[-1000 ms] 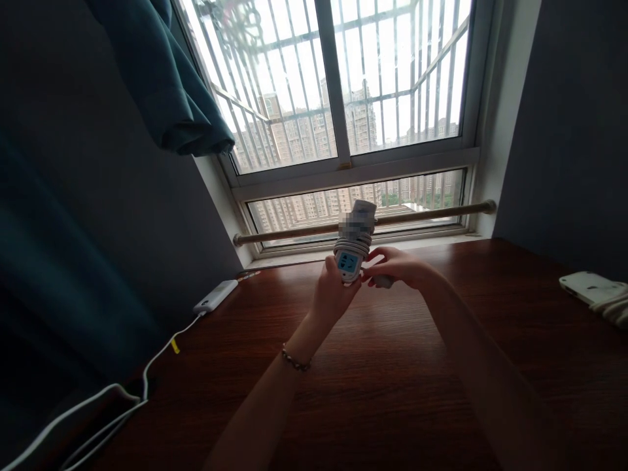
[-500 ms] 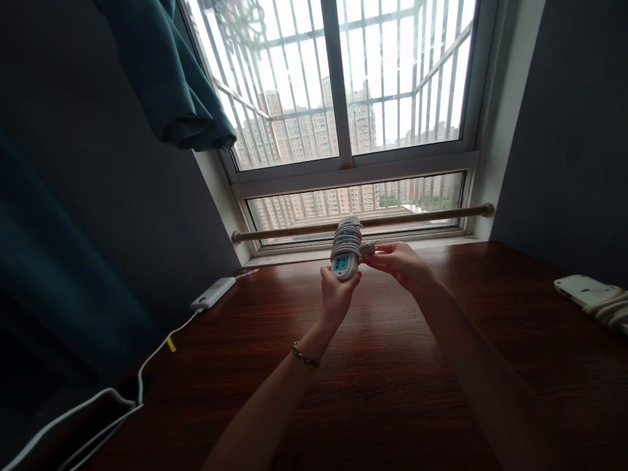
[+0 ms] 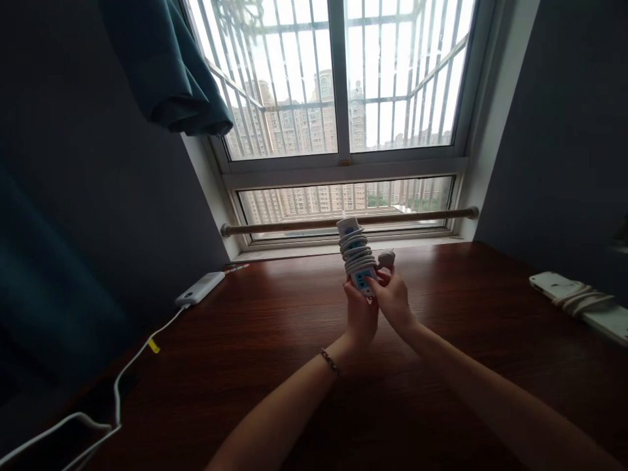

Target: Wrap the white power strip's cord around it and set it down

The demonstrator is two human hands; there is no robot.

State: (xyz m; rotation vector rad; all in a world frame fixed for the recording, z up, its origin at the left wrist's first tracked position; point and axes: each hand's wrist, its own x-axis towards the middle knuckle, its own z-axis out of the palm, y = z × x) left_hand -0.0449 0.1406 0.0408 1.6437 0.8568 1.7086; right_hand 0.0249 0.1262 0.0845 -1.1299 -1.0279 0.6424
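A white power strip [image 3: 354, 254] with its cord coiled round it stands upright above the dark wooden table [image 3: 275, 353]. My left hand [image 3: 360, 315] is closed round its lower end, where a blue socket face shows. My right hand [image 3: 394, 299] grips the strip from the right, fingers curled against it. The strip's white plug [image 3: 387, 259] sticks out just above my right fingers. A bracelet circles my left wrist.
A white power bank [image 3: 199, 288] lies at the table's left back, its white cable trailing to the front left. Another white power strip [image 3: 574, 302] with a coiled cord rests at the right edge. A window with bars and a wooden rail stands behind; a teal curtain hangs upper left.
Both hands with the wrapped strip have come lower and nearer to me. My right hand has shifted from the plug end onto the strip's lower part.
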